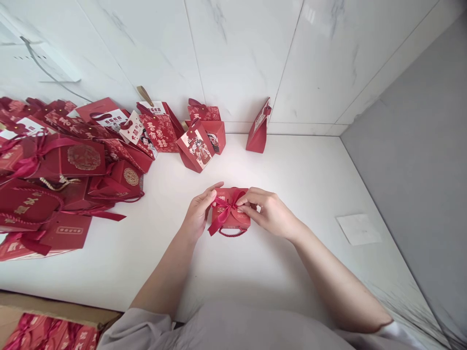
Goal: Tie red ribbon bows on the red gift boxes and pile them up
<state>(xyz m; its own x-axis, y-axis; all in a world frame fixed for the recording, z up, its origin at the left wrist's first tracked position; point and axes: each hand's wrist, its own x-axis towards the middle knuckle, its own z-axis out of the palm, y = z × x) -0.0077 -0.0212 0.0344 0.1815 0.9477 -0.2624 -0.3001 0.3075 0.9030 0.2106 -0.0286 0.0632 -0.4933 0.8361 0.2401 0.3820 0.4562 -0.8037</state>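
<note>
A small red gift box (235, 222) with gold characters and a corded handle at its near side lies on the white table in front of me. Across its top is a dark pink ribbon bow (229, 206). My left hand (200, 211) is closed around the left side of the box, thumb near the ribbon's left loop. From the right, my right hand (265, 210) pinches the right part of the bow between thumb and fingers.
Many red gift boxes (83, 158) are heaped at the left. Several boxes (197, 146) stand along the tiled wall, one (258, 131) apart. A white paper square (358, 229) lies at the right. A cardboard carton (73, 311) with red boxes is at lower left.
</note>
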